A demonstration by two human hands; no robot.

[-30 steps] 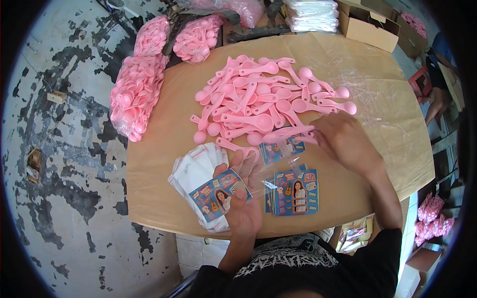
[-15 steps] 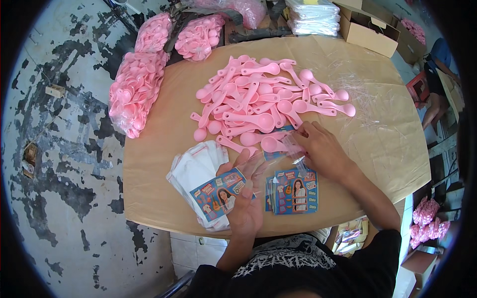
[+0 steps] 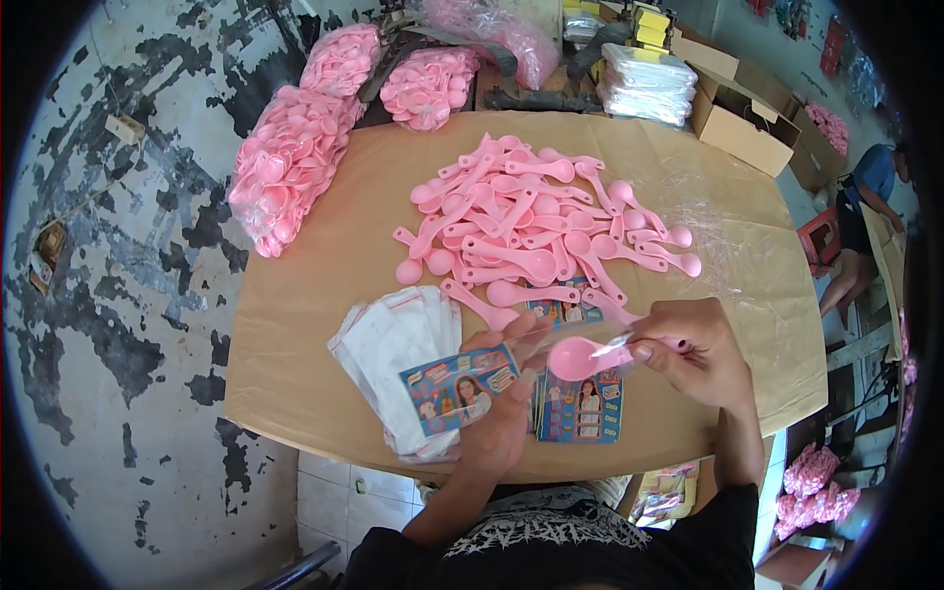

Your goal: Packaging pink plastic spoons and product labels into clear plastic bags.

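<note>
My left hand is closed on a clear plastic bag with a blue printed card that looks to be inside it, thumb on top. The bag's clear end stretches right towards my other hand. Between thumb and fingers my right hand grips a pink scoop by its handle, its bowl up against the clear plastic. Whether the bowl is within the bag I cannot tell. A stack of blue cards lies beneath the scoop. Beside my left hand is a fanned stack of whitish plastic bags.
A heap of pink scoops covers the middle of the brown-papered table. Filled bags of pink pieces stand at the far left. Stacked clear packs and a cardboard box are at the far right. Another person sits farther right.
My right hand has lifted a scoop from the heap's near edge and brought it nearer, to the bag. My left hand still holds the bag with the card. The view has shifted slightly.
</note>
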